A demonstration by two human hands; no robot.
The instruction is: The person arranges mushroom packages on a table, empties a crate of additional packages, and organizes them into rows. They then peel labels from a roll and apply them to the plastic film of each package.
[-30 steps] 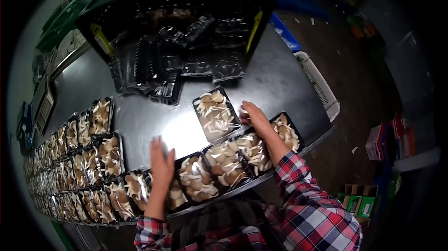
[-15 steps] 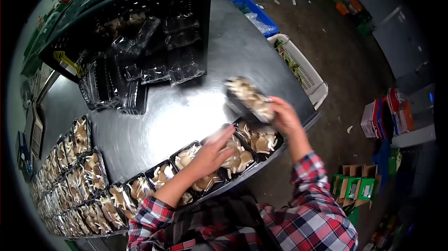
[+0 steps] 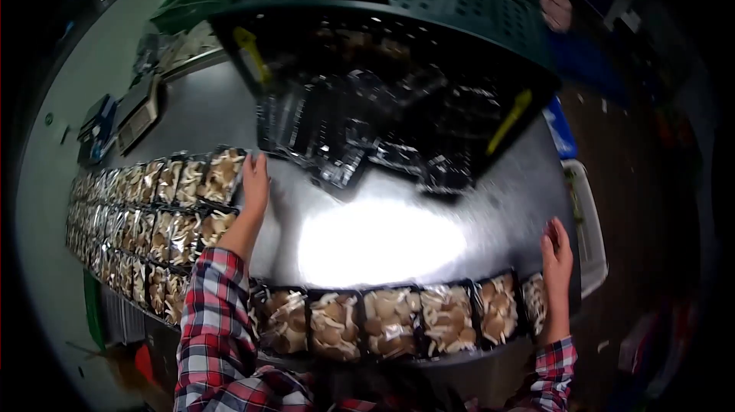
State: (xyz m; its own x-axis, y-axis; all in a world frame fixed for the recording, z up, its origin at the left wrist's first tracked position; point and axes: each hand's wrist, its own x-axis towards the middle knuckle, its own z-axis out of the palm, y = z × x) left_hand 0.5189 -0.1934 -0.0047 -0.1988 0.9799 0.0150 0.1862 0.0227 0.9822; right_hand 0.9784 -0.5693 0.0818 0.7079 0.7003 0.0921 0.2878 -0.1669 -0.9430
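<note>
My left hand (image 3: 255, 186) is at the right end of the back row, its fingers stretched along the side of a black tray of mushrooms (image 3: 222, 176). The hand is open and appears to touch the tray's edge. My right hand (image 3: 557, 259) is also open, with its fingers pointing up, beside the rightmost mushroom tray (image 3: 534, 301) of the front row, which it partly covers. Left of that tray, several more mushroom trays (image 3: 392, 322) line the near table edge. My left forearm hides part of the rows.
A dark green crate (image 3: 383, 0) lies with its opening towards me, holding several black trays (image 3: 360, 129). Beyond the metal table (image 3: 521, 205) stands a white basket (image 3: 597, 259) on the right. Scales (image 3: 139, 115) sit at the far left.
My view has turned left. The mushroom tray that was lifted in my right hand is no longer in it. My left hand has moved from the front row to the back row's end.
</note>
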